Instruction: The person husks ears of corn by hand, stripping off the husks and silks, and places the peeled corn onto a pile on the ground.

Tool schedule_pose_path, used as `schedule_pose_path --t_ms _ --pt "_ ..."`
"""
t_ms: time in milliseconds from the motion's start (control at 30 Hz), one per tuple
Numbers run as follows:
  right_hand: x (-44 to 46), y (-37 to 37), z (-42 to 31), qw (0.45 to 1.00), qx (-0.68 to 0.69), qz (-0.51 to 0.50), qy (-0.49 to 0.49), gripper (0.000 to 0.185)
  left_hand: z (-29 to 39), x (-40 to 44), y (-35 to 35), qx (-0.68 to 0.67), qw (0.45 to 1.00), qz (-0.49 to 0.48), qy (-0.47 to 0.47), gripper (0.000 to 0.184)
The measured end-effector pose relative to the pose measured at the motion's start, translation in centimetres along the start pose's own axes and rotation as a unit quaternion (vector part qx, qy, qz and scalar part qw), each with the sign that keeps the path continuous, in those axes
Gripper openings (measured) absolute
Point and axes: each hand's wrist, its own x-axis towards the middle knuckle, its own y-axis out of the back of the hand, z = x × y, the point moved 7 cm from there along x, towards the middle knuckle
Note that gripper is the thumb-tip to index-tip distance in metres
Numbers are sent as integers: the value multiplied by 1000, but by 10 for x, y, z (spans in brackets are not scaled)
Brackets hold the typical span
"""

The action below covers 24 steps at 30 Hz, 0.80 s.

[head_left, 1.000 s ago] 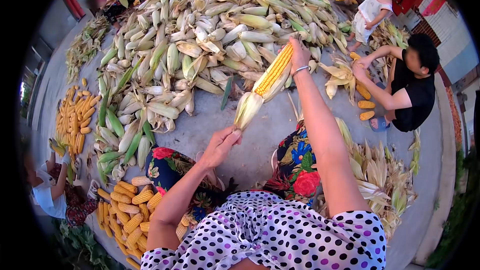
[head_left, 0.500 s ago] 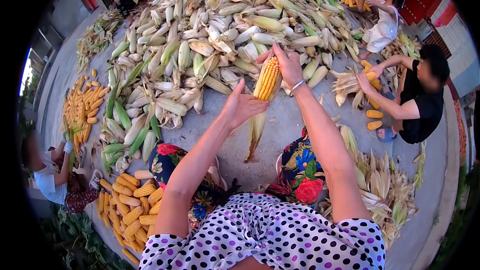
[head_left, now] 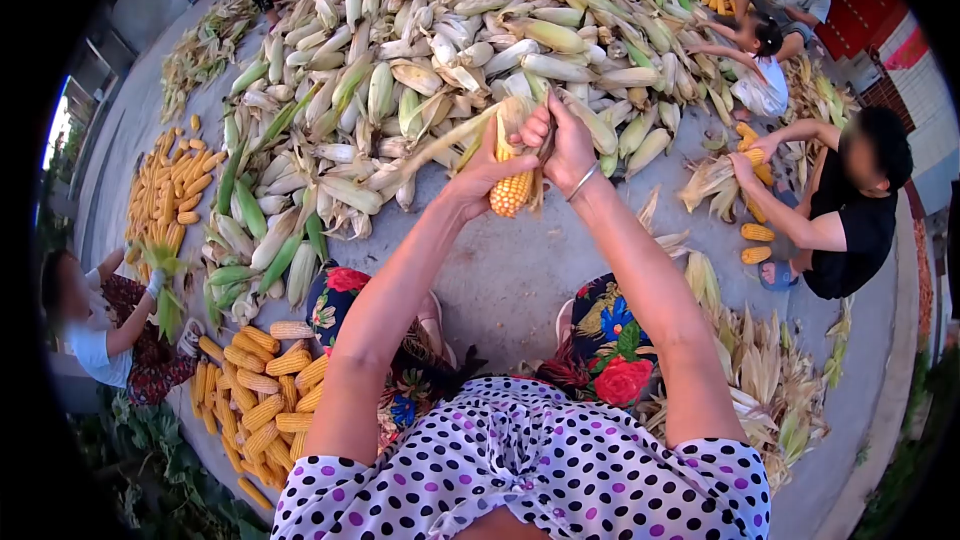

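Note:
A partly husked ear of corn (head_left: 511,194) is held in front of me, its yellow kernels showing at the lower end. My left hand (head_left: 474,182) is closed around the ear from the left side. Pale husk leaves (head_left: 514,114) stick up from the top and spread out to the left. My right hand (head_left: 568,148) is curled into a grip on the husk at the ear's upper right, with a bracelet at the wrist. Just beyond both hands lies a large pile of unhusked corn (head_left: 400,90).
Husked cobs (head_left: 265,410) are heaped by my left leg, with another heap (head_left: 170,185) farther left. Stripped husks (head_left: 770,390) lie to my right. A person in black (head_left: 840,205) handles corn at right; a person in white (head_left: 105,340) sits at left. Others sit behind the pile.
My left hand has gone from flat beside the ear to wrapped around it. My right hand has shifted onto the husk, and leaves now spread up and left instead of hanging down.

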Motion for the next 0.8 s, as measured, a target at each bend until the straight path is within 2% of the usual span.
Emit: schedule_pose_path --t_ms 100,167,267,333,433,467,533,567,633,733,800 --pt "3 6 -7 998 -49 40 -5 37 -6 -6 -9 33 998 -39 24 114" --pt "6 20 -16 995 -46 88 3 35 -7 -19 -18 48 997 -49 43 105" --pt "25 75 -69 976 -71 159 128 37 -22 -49 -6 128 983 -64 111 99" --pt "29 136 -103 951 7 260 165 39 -29 -84 -6 207 964 -95 136 96" --pt "31 151 -96 976 66 161 128 38 -47 -89 -13 83 980 -106 148 87" --pt "33 150 -96 984 18 138 108 37 -52 -84 -3 70 984 -84 139 84" --pt "14 86 -97 990 -75 90 74 38 -52 -69 25 49 991 -43 120 78" --pt "5 65 -94 992 -80 68 70 41 -50 -70 36 61 989 -13 132 69" --pt "-6 38 -87 994 -90 23 61 52 -38 -65 38 6 990 -11 138 66" --pt "0 54 -61 956 -288 -5 -48 63 -21 -62 36 -56 990 6 131 57" --pt "-2 66 -38 937 -327 14 -125 62 -15 -56 34 -58 993 20 101 57"
